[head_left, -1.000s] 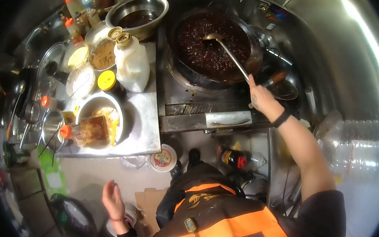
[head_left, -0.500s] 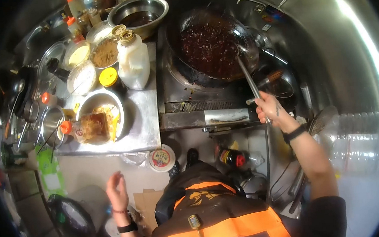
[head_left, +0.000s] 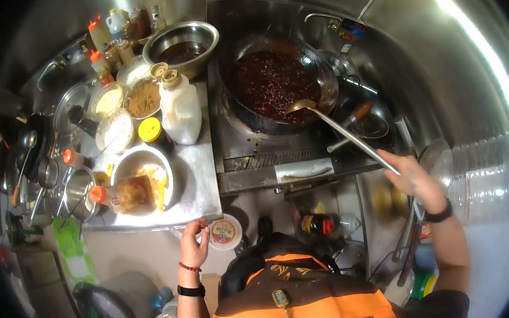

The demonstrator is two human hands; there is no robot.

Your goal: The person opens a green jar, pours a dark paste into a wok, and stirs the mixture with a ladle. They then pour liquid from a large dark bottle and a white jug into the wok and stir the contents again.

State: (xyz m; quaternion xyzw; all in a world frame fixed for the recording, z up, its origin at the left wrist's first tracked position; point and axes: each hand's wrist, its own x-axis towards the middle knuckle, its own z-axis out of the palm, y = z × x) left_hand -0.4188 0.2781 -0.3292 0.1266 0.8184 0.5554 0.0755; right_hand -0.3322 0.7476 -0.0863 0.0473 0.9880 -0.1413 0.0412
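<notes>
My right hand (head_left: 411,176) is closed around the handle end of a long metal ladle (head_left: 351,136). The ladle's bowl rests at the near edge of the sauce in a big dark wok (head_left: 329,87). Dark red-brown sauce (head_left: 272,77) with many small bits lies in the wok. Down at the front edge of the steel table (head_left: 151,219), my left hand (head_left: 194,244) hangs with loosely bent fingers, the thumb apart, holding nothing. Behind it on the table stands a white pot (head_left: 169,189) with a red-capped bottle (head_left: 129,194) lying across it.
A white jug (head_left: 180,114), a yellow-lidded jar (head_left: 150,129) and several bowls of powder crowd the table. Behind them is a steel basin (head_left: 212,35) of dark liquid. A brush (head_left: 353,121) lies right of the wok. A round tub (head_left: 224,233) sits below the table.
My right hand has moved right and toward me, bringing the ladle's bowl up at the wok's near side. My left hand has shifted right, closer to the table edge. The view has tilted slightly.
</notes>
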